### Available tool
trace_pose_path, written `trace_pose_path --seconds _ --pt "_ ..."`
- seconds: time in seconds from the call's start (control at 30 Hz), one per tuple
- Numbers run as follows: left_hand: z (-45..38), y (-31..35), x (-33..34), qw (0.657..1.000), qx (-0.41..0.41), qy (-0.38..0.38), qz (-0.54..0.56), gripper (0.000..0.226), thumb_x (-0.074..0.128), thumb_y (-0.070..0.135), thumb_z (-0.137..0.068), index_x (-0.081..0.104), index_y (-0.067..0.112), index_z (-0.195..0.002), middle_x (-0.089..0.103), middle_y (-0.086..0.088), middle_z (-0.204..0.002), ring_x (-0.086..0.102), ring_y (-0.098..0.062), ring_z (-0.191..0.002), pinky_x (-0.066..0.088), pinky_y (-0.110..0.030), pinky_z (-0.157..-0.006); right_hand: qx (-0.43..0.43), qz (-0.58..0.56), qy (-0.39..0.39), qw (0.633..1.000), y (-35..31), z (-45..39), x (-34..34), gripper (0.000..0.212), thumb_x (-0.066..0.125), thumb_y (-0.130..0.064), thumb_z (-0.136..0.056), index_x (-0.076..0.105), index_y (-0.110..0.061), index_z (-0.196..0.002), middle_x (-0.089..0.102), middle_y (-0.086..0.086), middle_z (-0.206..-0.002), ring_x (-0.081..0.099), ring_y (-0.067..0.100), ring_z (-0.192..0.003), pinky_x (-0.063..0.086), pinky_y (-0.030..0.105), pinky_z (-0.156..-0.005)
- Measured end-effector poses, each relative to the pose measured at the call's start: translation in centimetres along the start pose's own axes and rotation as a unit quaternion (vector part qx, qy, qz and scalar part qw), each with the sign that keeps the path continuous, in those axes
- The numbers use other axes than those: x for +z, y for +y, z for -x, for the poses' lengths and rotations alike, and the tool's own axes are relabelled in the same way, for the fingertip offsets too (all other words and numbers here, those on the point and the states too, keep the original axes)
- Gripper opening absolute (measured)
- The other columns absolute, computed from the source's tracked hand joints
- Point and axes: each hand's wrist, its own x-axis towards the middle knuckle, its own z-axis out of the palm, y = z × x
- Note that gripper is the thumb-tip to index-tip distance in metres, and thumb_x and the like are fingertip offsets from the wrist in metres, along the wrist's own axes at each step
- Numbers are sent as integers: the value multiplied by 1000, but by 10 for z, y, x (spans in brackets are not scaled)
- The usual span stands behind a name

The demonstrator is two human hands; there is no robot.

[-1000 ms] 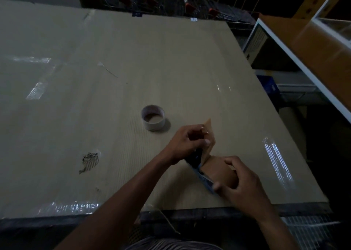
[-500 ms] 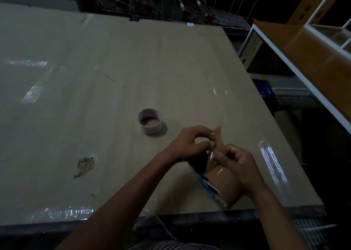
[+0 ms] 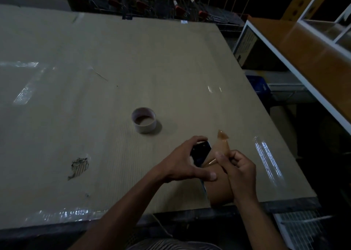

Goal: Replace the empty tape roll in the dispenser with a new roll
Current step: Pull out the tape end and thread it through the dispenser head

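Table: a wide surface covered in brown cardboard, patched with glossy clear tape strips; a torn spot exposing the corrugation lies near the front left. Counter: an orange-topped, white-edged unit standing apart at the right. Carts: a row with red handles beyond the far edge of the table, dim and indistinct.

Left hand: reaches in from the bottom centre, its fingers curled over the top of the dispenser and its thumb stretched along the near side, clasping the body. Right hand: thumb and forefinger pressed together on the free end of the tape, which rises as a brown, translucent strip beside the serrated blade at the head of the dispenser; the tip of the strip stands above the fingers.

Dispenser: dark, with a blue edge, held just above the near right part of the table, between the two hands. New roll: brown, seated in the dispenser below the hands, partly hidden by the right wrist; how it sits on the hub cannot be told. Empty roll: a pale core lying flat on the table, hole upward, well apart from the hands, to their upper left.
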Motion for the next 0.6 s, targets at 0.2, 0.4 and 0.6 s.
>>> trace_pose_path --seconds 0.2,0.4,0.6 --pt "9 1 12 997 39 36 -59 100 90 43 -56 35 38 -140 47 9 -136 49 -12 -121 55 -40 -93 30 11 55 998 -5 0 -4 21 74 -9 -73 61 -4 -58 54 1 -50 45 6 -46 38 16 -44" --pt "13 4 16 996 62 43 -48 98 92 34 -58 39 37 -140 47 10 -131 50 -10 -117 60 -32 -83 56 -14 102 993 0 9 -4 16 73 -8 -72 66 -5 -58 58 -8 -44 49 4 -43 40 14 -42" --pt "11 2 14 997 72 26 -33 94 91 34 -58 42 39 -138 49 10 -132 52 -10 -119 60 -34 -82 170 -92 15 981 -1 1 -11 10 67 -6 -74 69 -9 -64 67 6 -59 61 22 -60 45 29 -60"
